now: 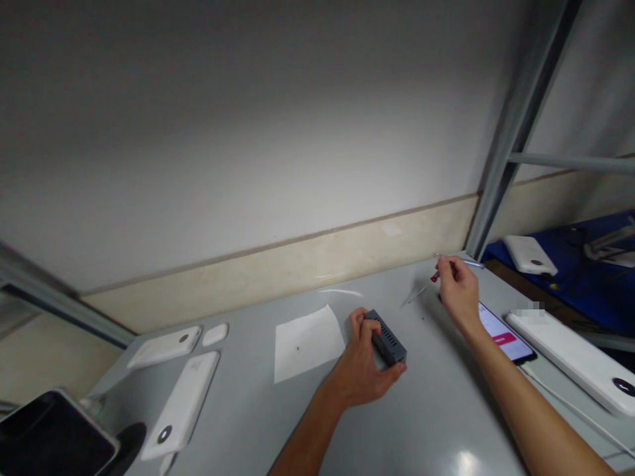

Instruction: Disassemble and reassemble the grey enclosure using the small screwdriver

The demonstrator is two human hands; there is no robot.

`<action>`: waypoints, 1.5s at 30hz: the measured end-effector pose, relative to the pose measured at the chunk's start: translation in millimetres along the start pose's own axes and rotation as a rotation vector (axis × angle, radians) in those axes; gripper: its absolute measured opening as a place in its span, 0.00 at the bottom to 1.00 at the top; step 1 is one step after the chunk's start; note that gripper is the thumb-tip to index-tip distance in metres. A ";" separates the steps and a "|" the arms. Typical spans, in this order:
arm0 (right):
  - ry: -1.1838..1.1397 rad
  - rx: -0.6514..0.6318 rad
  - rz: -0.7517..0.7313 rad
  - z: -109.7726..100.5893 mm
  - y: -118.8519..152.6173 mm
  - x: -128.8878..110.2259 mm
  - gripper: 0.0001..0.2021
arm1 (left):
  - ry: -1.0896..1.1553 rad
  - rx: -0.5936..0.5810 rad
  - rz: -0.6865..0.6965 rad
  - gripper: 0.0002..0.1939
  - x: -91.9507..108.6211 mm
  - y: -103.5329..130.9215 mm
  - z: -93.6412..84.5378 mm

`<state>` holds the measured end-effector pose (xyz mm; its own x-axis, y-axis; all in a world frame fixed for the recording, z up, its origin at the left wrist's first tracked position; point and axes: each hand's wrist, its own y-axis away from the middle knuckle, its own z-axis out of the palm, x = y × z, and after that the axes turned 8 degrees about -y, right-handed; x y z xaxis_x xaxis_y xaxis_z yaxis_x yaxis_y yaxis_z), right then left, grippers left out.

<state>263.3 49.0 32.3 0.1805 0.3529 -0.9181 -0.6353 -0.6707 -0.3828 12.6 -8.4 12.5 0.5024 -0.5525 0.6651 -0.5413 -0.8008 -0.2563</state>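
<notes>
My left hand (364, 370) is wrapped around a small dark grey box with a row of slots (389, 340), fingers on its far side and thumb at its near end. Over the back right of the table, my right hand (457, 287) is closed in a pinch on a thin tool with a red part (435, 276); the fingers hide most of it. A slim silvery rod (471, 263) shows behind that hand, and I cannot tell whether it is held. Left of the box lies a white sheet of paper (302, 357) with a small dark speck on it.
Beside my right forearm lie a lit phone (506, 337) and a long white device (570, 357) with a cable. Several white devices, one of them a power-bank-like slab (186, 403), lie at left near a dark screen (52, 436). A wall and metal posts (506, 145) bound the table (253, 410).
</notes>
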 end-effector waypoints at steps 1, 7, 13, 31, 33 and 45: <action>0.102 -0.014 -0.024 -3.3 -0.5 0.2 0.20 | -0.001 -0.005 0.014 0.31 -0.8 0.2 -0.6; 0.457 -0.074 -0.089 -11.2 1.6 0.3 0.17 | 0.055 -0.014 0.070 0.32 -6.0 0.3 -1.9; 0.524 -0.168 -0.046 -7.3 4.5 4.4 0.17 | 0.149 0.122 0.129 0.28 -16.0 -2.3 3.2; 0.430 -0.043 -0.010 -9.8 -0.4 10.9 0.17 | 0.308 0.192 -0.076 0.18 -19.0 -7.3 4.9; 0.303 -0.041 0.013 -9.4 -1.9 13.2 0.17 | 0.308 0.192 -0.064 0.18 -18.6 -8.0 4.7; -0.359 -0.245 0.304 18.6 18.7 -6.3 0.20 | 0.403 0.280 -0.143 0.17 -12.4 -15.4 2.8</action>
<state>236.3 46.4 32.8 -0.2804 0.2908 -0.9148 -0.4168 -0.8954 -0.1568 16.6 10.1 6.2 0.2286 -0.3436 0.9109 -0.2565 -0.9238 -0.2842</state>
